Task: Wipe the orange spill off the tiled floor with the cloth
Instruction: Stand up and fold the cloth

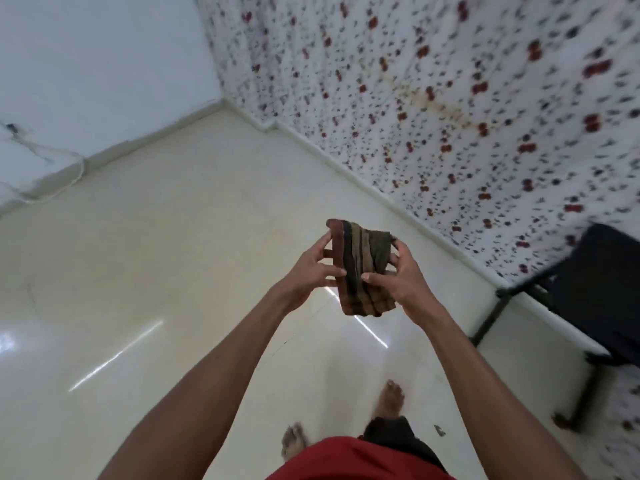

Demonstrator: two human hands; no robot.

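— What is close to us?
— Bare feet (391,398) on the shiny pale floor (173,271).

— And the hands?
— Both are up in the air. The left hand (310,271) and the right hand (398,275) pinch the striped cloth (360,265) between curled fingers and thumbs (it is folded up).

— What is farther away?
— A black chair (588,296) on the right, a white wall (104,64) — and a spotty curtain (450,98).

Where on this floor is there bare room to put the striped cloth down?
The cream tiled floor is bare ahead and leftward, bordered by the white wall and the flower-print sheet. It is crowded at right around the black metal-framed chair. Left hand and right hand hold the brown striped cloth.
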